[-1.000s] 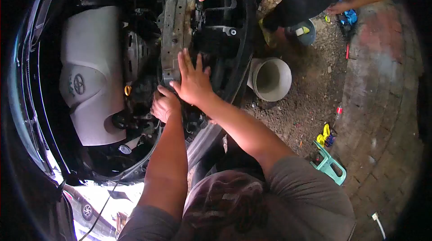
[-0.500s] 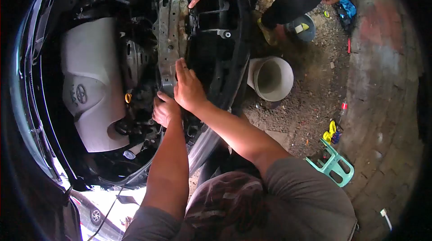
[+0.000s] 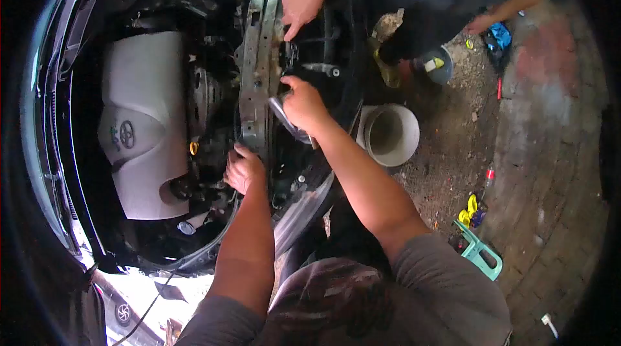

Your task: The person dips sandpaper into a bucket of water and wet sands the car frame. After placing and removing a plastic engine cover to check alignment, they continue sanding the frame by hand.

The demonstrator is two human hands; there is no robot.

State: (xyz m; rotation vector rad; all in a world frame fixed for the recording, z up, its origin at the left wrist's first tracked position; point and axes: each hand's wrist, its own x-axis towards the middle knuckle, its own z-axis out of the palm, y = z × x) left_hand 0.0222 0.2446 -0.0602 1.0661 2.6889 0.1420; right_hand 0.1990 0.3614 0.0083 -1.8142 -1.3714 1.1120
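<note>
Across the open engine bay runs a metal radiator support (image 3: 259, 68), bare and worn along its top. My right hand (image 3: 304, 108) is over its front side, fingers curled around a long silver-grey metal piece (image 3: 284, 116) whose kind I cannot make out. My left hand (image 3: 246, 170) is closed at the near end of the support, on the engine side; its fingertips are hidden. Another person's hand (image 3: 303, 10) reaches in from the top, its index finger pointing down at the support's front edge.
Left of the support lies a grey engine cover (image 3: 145, 113). A yellow dipstick ring (image 3: 194, 147) is beside it. On the ground stand a white bucket (image 3: 406, 136), a dark bucket (image 3: 441, 71) and a green plastic stool (image 3: 480, 252). The other person's second hand (image 3: 480, 22) hangs farther right.
My right hand has moved off the support's top to its front side, where the silver-grey piece now shows. My left hand stays at the support's near end. The view has shifted slightly.
</note>
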